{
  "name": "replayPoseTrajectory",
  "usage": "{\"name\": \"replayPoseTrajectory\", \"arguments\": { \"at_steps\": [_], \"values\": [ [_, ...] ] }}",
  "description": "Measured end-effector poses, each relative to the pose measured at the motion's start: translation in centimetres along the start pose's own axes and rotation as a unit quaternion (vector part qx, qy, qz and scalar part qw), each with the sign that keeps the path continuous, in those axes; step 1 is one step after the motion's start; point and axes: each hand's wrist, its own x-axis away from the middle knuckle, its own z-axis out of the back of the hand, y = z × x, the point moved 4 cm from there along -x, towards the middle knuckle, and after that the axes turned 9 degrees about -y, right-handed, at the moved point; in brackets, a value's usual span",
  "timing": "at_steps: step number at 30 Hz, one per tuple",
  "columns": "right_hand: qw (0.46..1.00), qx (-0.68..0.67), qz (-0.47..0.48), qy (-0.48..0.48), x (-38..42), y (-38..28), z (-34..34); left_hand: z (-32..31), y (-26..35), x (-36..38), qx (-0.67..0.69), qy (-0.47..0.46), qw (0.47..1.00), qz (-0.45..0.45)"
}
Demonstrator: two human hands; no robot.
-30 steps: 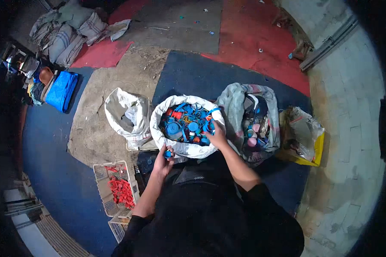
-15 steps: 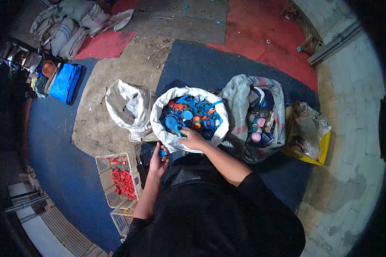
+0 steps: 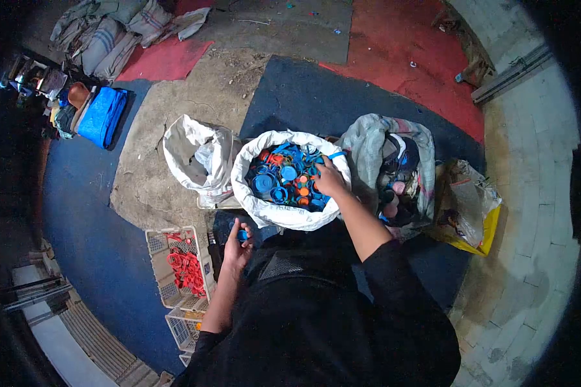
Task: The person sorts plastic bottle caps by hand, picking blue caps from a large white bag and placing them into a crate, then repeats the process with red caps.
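Blue and orange plastic caps and rings (image 3: 288, 173) fill a white sack (image 3: 284, 218) with a rolled rim. My right hand (image 3: 330, 178) reaches over the right part of that sack, its fingertips at the caps; whether it pinches one is hidden. Below the sack's left side, my left hand (image 3: 239, 246) holds a small blue cap (image 3: 242, 235) between curled fingers. To the lower left stands a cream crate (image 3: 156, 261) with red plastic pieces (image 3: 186, 271) in it.
Left of the cap sack is another white sack (image 3: 177, 164). On the right stand a grey sack (image 3: 361, 138) of mixed items and a yellow bag (image 3: 489, 235). A folded blue tarp (image 3: 102, 116) lies far left, near piled sacks (image 3: 110, 48).
My right hand has moved from the sack's lower middle to its right part. My left hand has stayed in nearly the same place with the blue cap. The view has shifted slightly.
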Motion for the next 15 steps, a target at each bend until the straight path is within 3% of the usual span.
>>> {"name": "replayPoseTrajectory", "arguments": {
  "at_steps": [1,5,9,12,13,15],
  "values": [
    [0.996,0.006,-0.031,-0.079,-0.3,-0.3,0.0,-0.3,0.2,0.1,-0.002,0.004,1.0,-0.001],
    [0.996,-0.03,-0.057,-0.065,-0.3,-0.8,-0.2,-1.0,1.1,0.1,-0.018,0.019,0.999,-0.019],
    [0.994,-0.021,0.021,0.108,-0.3,0.7,-1.7,-1.4,1.8,-0.1,-0.029,0.029,0.999,-0.028],
    [0.968,-0.216,0.042,0.124,2.5,-0.9,0.6,-1.6,1.9,-0.4,-0.022,0.025,0.999,-0.03],
    [0.952,-0.29,-0.019,0.094,3.2,-0.7,0.5,-1.6,1.9,-0.5,-0.013,0.023,0.999,-0.031],
    [0.871,-0.481,-0.091,0.048,4.3,-0.5,0.8,-1.4,1.9,-1.2,-0.001,-0.006,1.0,-0.025]
  ]
}}
